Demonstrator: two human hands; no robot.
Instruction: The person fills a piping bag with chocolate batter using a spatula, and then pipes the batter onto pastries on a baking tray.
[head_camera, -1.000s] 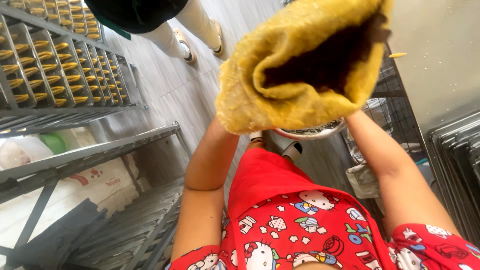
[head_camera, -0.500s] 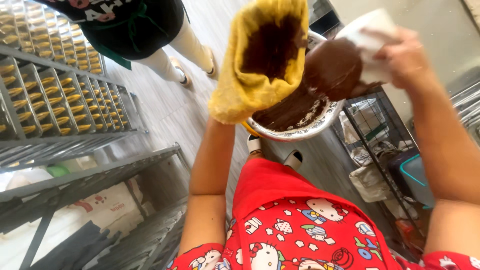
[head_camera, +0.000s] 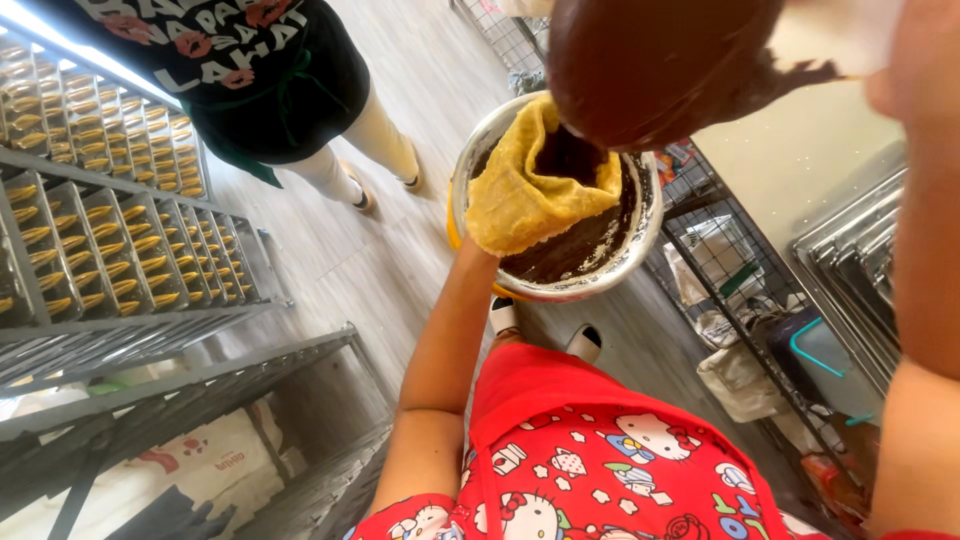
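while we look down past our red printed apron (head_camera: 600, 470), a rack of baking trays (head_camera: 110, 230) fills the left and another person (head_camera: 270, 90) stands beyond it; our steel bowl (head_camera: 560, 290), smeared with chocolate batter, sits ahead; our left hand (head_camera: 500, 225) is wrapped inside a yellow piping bag (head_camera: 530, 180), gripping it open over the bowl; our right hand (head_camera: 915, 60) holds a batter-laden scraper (head_camera: 650, 60) above the bag, its fingers cropped, so we cannot tell their grip
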